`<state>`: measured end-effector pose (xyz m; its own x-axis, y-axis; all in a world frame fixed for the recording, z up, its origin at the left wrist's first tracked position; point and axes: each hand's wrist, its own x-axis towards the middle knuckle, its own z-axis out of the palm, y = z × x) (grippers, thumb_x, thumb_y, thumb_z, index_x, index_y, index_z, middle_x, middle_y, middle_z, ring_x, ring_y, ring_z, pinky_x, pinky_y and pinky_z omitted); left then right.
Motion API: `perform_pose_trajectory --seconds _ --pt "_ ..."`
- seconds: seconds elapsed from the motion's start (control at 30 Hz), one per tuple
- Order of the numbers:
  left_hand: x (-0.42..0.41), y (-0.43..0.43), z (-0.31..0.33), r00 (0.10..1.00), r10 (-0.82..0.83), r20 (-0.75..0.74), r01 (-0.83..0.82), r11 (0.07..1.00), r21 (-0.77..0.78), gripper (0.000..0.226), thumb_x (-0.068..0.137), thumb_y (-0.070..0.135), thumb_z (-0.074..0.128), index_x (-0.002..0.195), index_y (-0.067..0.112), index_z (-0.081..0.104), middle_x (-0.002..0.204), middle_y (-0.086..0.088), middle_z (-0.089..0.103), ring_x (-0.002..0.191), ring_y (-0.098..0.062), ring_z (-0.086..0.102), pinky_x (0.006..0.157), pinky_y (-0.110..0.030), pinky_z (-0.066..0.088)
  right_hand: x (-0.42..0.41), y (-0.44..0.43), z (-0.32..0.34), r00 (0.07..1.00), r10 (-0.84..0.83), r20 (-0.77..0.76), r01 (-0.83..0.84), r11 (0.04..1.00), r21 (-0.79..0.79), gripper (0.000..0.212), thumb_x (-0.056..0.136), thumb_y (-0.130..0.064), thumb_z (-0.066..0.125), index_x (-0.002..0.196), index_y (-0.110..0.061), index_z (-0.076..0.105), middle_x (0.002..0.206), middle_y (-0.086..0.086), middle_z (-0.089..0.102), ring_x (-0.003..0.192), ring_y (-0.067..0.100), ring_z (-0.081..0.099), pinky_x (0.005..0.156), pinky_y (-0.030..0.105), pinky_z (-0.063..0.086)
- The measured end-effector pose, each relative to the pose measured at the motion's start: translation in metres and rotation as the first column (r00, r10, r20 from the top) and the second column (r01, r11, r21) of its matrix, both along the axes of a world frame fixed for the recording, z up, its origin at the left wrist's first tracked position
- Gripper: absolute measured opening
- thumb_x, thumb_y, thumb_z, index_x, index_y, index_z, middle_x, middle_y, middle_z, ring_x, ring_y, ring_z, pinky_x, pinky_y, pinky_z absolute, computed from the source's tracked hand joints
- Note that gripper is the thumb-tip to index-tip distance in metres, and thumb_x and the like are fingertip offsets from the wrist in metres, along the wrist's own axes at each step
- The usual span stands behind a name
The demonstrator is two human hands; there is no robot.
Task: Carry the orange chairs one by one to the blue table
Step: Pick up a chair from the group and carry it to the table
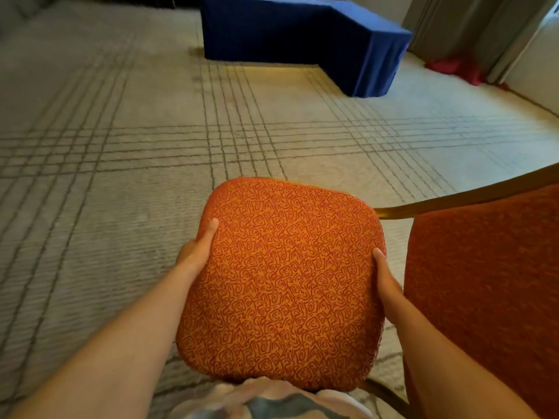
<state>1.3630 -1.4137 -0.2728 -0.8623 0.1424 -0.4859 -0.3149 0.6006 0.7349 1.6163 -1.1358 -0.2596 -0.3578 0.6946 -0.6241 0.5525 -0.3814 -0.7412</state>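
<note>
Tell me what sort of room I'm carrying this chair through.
Likely a hotel banquet or function room: grid-patterned carpet, blue-skirted table, the held orange chair and a gold-framed second chair beside it.

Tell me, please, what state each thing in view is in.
Chair: held by its seat's two side edges.
Left hand: grips the seat's left edge, thumb on top.
Right hand: grips the seat's right edge.
Blue table: fully draped, far ahead.
Red cloth: crumpled by the curtain.
</note>
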Motion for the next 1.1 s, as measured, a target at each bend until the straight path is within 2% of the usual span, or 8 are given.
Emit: perform_pose_trajectory --seconds 0.07,0.2,0.47,0.63,0.8,0.97,1.1 --pt "-0.023 0.013 -0.004 0.999 0.035 -0.018 -0.035 0.999 -0.032 0.106 0.070 0.089 0.031 0.122 0.003 0.062 0.122 -0.026 0.061 0.115 -0.037 0.057 0.093 -0.036 0.041 -0.034 0.021 -0.003 1.000 0.025 0.010 -0.025 1.000 -0.003 0.087 0.081 -0.080 0.040 0.142 -0.018 0.048 0.140 0.016 0.052 0.126 0.034 0.049 0.112 0.047 0.035" --pt "-0.071 0.045 -0.003 0.998 0.056 -0.034 -0.059 0.994 -0.090 0.113 0.068 0.090 0.022 0.126 0.000 0.059 0.126 -0.028 0.057 0.120 -0.039 0.054 0.098 -0.038 0.040 -0.100 0.071 -0.002 0.996 0.090 0.012 -0.090 0.996 -0.012 0.087 0.080 -0.079 0.044 0.141 -0.016 0.050 0.138 0.016 0.054 0.124 0.033 0.051 0.111 0.047 0.036" --pt "-0.163 0.100 -0.005 0.969 0.246 0.003 -0.245 0.967 -0.074 0.109 0.068 0.091 0.030 0.122 0.001 0.062 0.123 -0.026 0.061 0.116 -0.037 0.056 0.096 -0.038 0.042 -0.239 0.155 -0.014 0.970 0.240 0.029 -0.238 0.969 -0.059 0.089 0.081 -0.080 0.040 0.145 -0.018 0.044 0.142 0.017 0.051 0.128 0.036 0.048 0.112 0.051 0.034" --pt "-0.221 0.102 -0.005 0.947 0.320 -0.005 -0.319 0.943 -0.098 0.110 0.067 0.091 0.032 0.118 -0.001 0.063 0.120 -0.027 0.062 0.115 -0.037 0.057 0.096 -0.039 0.043 -0.319 0.169 -0.026 0.956 0.288 0.056 -0.282 0.954 -0.101 0.090 0.079 -0.079 0.044 0.143 -0.015 0.047 0.139 0.015 0.053 0.126 0.033 0.050 0.110 0.046 0.036" --pt "-0.297 0.101 -0.024 0.936 0.350 0.029 -0.345 0.933 -0.102 0.107 0.067 0.090 0.035 0.117 0.000 0.063 0.121 -0.025 0.062 0.116 -0.035 0.057 0.096 -0.037 0.043 -0.408 0.173 -0.048 0.949 0.303 0.082 -0.292 0.948 -0.124 0.093 0.078 -0.079 0.048 0.139 -0.010 0.050 0.136 0.017 0.056 0.123 0.033 0.053 0.109 0.048 0.039" --pt "-0.416 0.092 -0.038 0.936 0.349 0.047 -0.345 0.935 -0.087 0.104 0.070 0.088 0.036 0.119 0.000 0.062 0.122 -0.025 0.061 0.116 -0.035 0.057 0.096 -0.038 0.043 -0.527 0.164 -0.058 0.951 0.296 0.094 -0.289 0.954 -0.083 0.090 0.081 -0.077 0.046 0.140 -0.008 0.050 0.139 0.019 0.053 0.125 0.035 0.050 0.110 0.048 0.037" --pt "-0.515 0.083 -0.021 0.937 0.349 -0.024 -0.350 0.935 -0.063 0.103 0.067 0.091 0.035 0.114 0.003 0.065 0.118 -0.023 0.064 0.112 -0.035 0.059 0.089 -0.036 0.043 -0.620 0.154 -0.041 0.958 0.285 0.021 -0.283 0.958 -0.047 0.085 0.084 -0.074 0.045 0.141 -0.012 0.049 0.138 0.016 0.054 0.125 0.033 0.051 0.109 0.044 0.038"
